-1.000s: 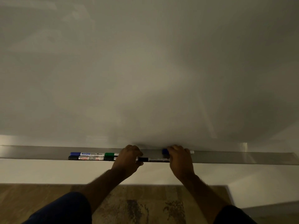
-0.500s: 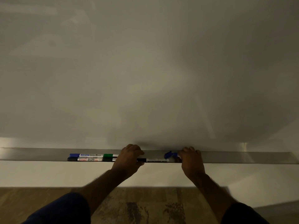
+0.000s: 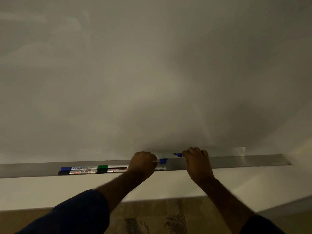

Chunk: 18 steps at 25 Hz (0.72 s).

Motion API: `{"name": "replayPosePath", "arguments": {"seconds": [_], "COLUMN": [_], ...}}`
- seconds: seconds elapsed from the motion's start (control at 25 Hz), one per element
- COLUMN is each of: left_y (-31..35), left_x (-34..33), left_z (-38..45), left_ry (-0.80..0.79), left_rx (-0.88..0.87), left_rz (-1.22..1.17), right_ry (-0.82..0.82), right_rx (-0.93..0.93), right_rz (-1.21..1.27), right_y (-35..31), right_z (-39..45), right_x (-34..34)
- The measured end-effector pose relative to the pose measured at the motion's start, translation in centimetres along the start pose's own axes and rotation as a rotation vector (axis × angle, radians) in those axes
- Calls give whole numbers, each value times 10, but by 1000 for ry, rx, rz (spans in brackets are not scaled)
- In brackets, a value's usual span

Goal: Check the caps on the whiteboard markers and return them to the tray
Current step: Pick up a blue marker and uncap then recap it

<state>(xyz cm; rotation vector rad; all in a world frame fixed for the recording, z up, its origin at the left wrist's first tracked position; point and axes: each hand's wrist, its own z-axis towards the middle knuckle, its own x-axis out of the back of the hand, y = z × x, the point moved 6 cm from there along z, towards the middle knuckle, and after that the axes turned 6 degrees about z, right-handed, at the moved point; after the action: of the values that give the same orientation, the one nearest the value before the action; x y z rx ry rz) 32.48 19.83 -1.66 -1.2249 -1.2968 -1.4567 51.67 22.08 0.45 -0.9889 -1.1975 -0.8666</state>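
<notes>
4 capped markers lie at the tray's left. Left hand fingers are pinching a blue cap; right hand grips the uncapped blue marker just above the tray.

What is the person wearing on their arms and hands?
Both hands are bare: no gloves, and no rings or watch that I can make out in the dim light. The left hand and right hand come out of dark navy blue sleeves. The left sleeve ends partway up the forearm, which is bare below it. Only a corner of the right sleeve shows.
</notes>
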Motion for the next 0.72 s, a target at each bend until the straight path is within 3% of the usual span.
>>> {"name": "replayPosePath", "arguments": {"seconds": [0.24, 0.72], "left_y": [32, 40], "left_x": [-29, -40], "left_z": [30, 37], "left_ry": [-228, -123], "left_rx": [41, 33], "left_rz": [189, 181], "right_ry": [47, 102], "right_rx": [12, -28], "right_rz": [-11, 33], "right_y": [4, 12], "right_z": [-8, -18], "right_x": [12, 21]}}
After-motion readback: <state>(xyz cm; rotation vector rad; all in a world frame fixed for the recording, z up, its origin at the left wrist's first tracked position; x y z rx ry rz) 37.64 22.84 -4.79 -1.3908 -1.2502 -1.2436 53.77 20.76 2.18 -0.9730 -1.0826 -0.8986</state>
